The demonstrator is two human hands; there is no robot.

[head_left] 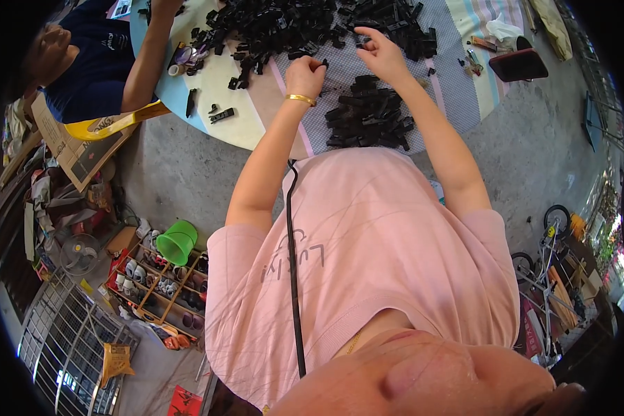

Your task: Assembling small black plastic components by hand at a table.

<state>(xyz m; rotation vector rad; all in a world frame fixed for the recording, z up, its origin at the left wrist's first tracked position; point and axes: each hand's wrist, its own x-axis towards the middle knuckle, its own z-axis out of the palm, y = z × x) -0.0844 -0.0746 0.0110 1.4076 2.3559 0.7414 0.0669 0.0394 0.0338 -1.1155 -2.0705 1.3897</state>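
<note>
Small black plastic parts (270, 28) lie heaped across the far side of a round table covered with a patterned cloth (256, 118). My left hand (305, 76), with a gold bangle at the wrist, is closed in a pinch, a small black plastic piece (325, 63) showing at its fingertips. To its right, my right hand (383, 57) reaches over the edge of the heap with thumb and forefinger apart. Dark parts show between those fingers, and none looks gripped. Close to my body is a second, smaller pile of longer black parts (367, 114).
Another person's arm (145, 62) reaches over the table's left side, beside a yellow chair (118, 125). Tape rolls (180, 59) and a few loose black parts (222, 114) lie there. A dark phone-like slab (518, 65) is at the right edge. Behind stands a shoe rack (159, 284).
</note>
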